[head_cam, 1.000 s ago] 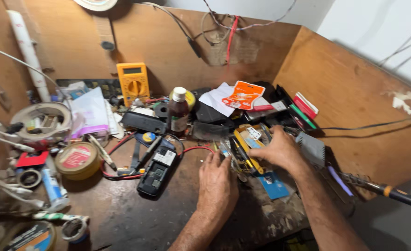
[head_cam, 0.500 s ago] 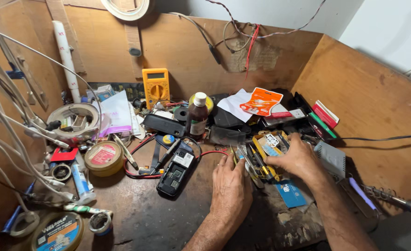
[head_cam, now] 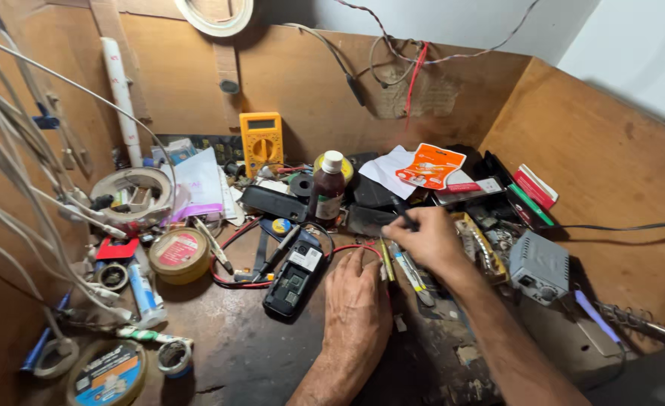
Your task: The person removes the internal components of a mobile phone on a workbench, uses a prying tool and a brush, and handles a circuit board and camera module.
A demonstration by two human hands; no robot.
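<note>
My left hand [head_cam: 357, 304] lies flat, palm down, on the dark wooden bench, its fingertips beside a small black mobile phone [head_cam: 293, 276] with its back cover off. My right hand [head_cam: 425, 239] is curled around a thin black tool [head_cam: 401, 210] whose tip sticks up past my knuckles. Under that hand lie several small hand tools with yellow and grey handles [head_cam: 406, 265]. A red wire [head_cam: 345, 248] runs between the phone and my hands.
A brown bottle with a white cap [head_cam: 328, 188], a yellow multimeter [head_cam: 261, 143], an orange packet [head_cam: 429, 166], a round tin [head_cam: 179, 252], tape rolls [head_cam: 107, 374], a grey box [head_cam: 539, 265] and a soldering iron [head_cam: 640, 325] crowd the bench. White cables [head_cam: 16, 173] hang at left.
My right hand has lifted off the yellow tool case and closed around the thin black tool. The view has shifted right and down. My left hand stays flat on the bench.
</note>
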